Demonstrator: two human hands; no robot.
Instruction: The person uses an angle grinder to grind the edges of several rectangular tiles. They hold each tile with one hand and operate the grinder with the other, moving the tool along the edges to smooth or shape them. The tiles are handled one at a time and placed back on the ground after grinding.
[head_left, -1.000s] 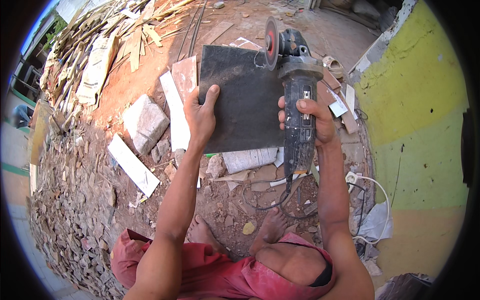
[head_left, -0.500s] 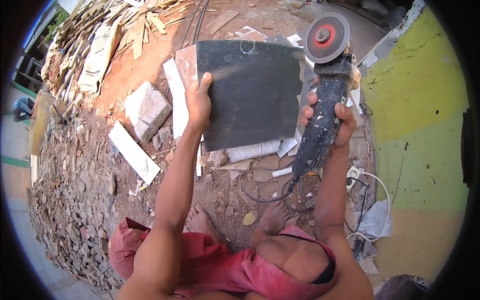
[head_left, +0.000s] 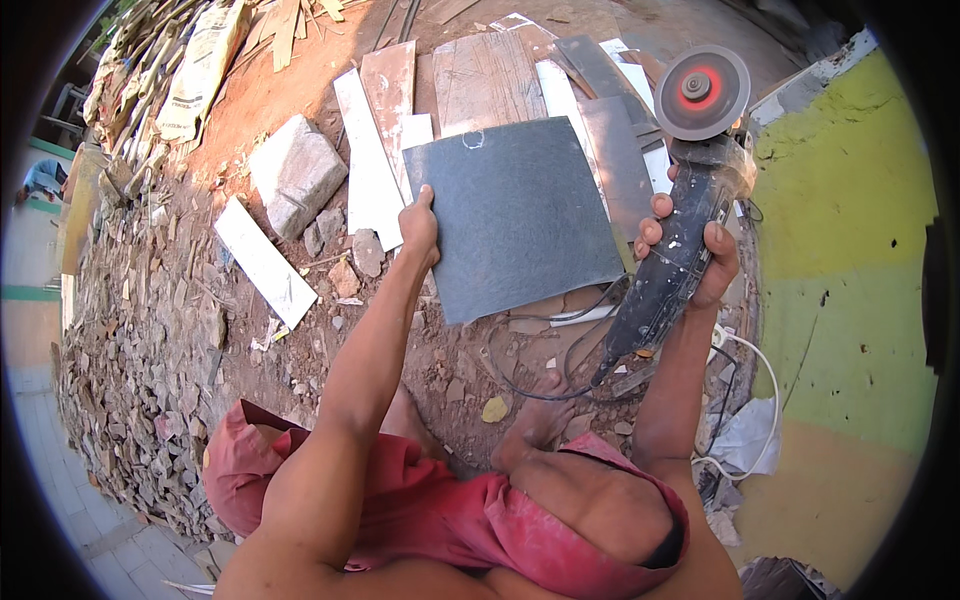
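My left hand (head_left: 420, 226) grips the left edge of a dark grey square tile (head_left: 520, 215), thumb on its upper face, fingers hidden beneath. The tile is held up and tilted, and its right edge is a little ragged. My right hand (head_left: 700, 255) is wrapped round the black body of an angle grinder (head_left: 665, 265), to the right of the tile and apart from it. The grinder's disc (head_left: 702, 92) points up and away from me. A black cord (head_left: 530, 395) runs from its lower end across the ground.
Brown boards (head_left: 485, 80) and white strips (head_left: 365, 160) lie beyond the tile. A large stone block (head_left: 297, 178) sits at left, near a loose white strip (head_left: 263, 262) and heaped rubble (head_left: 140, 380). A yellow-green wall (head_left: 850, 250) bounds the right side, with a white cable (head_left: 770, 400) along it.
The tile has moved lower, turned slightly and tilted, uncovering boards behind it. My right hand with the grinder has shifted right and down.
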